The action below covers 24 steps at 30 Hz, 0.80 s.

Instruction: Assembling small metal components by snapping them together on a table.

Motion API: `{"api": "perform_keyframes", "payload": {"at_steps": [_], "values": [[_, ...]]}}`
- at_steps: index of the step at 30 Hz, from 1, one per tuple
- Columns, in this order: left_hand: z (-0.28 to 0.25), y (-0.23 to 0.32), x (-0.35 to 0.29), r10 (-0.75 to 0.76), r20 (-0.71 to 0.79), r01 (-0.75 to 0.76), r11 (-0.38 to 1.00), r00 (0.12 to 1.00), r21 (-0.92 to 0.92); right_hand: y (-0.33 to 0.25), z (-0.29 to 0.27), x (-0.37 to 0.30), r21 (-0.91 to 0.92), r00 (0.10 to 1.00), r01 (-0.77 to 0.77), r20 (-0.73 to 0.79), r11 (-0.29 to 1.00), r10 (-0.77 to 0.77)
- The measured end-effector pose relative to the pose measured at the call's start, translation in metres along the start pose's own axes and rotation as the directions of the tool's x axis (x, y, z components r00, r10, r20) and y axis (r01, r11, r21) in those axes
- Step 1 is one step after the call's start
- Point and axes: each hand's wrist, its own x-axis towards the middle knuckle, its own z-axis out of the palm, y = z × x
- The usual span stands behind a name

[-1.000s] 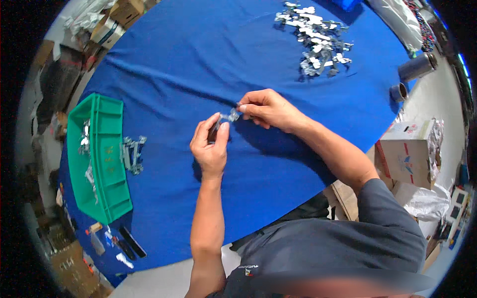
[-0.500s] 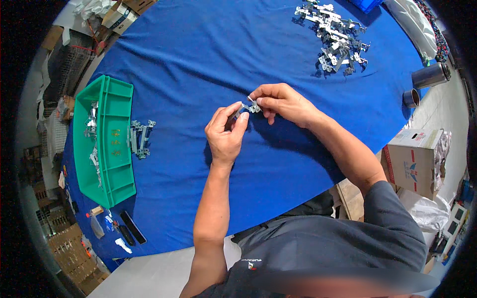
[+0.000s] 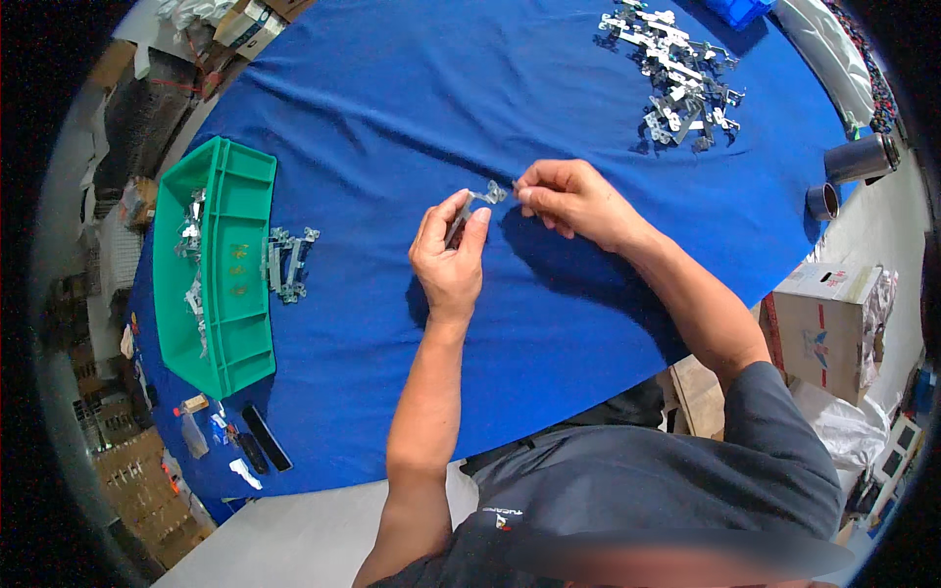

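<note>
My left hand [image 3: 446,263] is closed around a slim metal bracket [image 3: 495,193], whose silvery end with holes sticks out past the fingertips toward the right. A short gap away, my right hand [image 3: 580,206] is held in a pinch, thumb against forefinger. A small bit shows at its fingertips, too small to name. Both hands are raised over the blue cloth. Left of them, several similar metal brackets [image 3: 288,265] lie side by side against a green compartment tray [image 3: 225,323].
Loose metal parts [image 3: 192,265] and small brass-coloured pieces [image 3: 238,257] lie in the tray. A heap of brackets [image 3: 676,88] is at the far right, near a blue bin [image 3: 737,12]. A dark cylinder [image 3: 858,159] and a cup [image 3: 822,202] stand at the right edge. A phone [image 3: 267,438] lies front left.
My right hand has drawn back to the right, off the bracket's end, which now stands free. My left hand keeps its hold. The whole view has shifted slightly.
</note>
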Motion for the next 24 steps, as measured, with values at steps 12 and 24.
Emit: {"api": "perform_keyframes", "payload": {"at_steps": [12, 24], "values": [[-0.002, -0.001, -0.002, -0.155, 0.060, 0.155, 0.988, 0.986, 0.001, 0.003, 0.004, -0.001, -0.120, 0.999, 0.022, 0.041, 0.993, -0.017], [0.003, 0.015, 0.000, -0.007, 0.135, -0.012, 0.990, 0.991, 0.142, 0.022, 0.007, 0.006, -0.229, 0.943, 0.318, -0.029, 0.920, -0.332]]}}
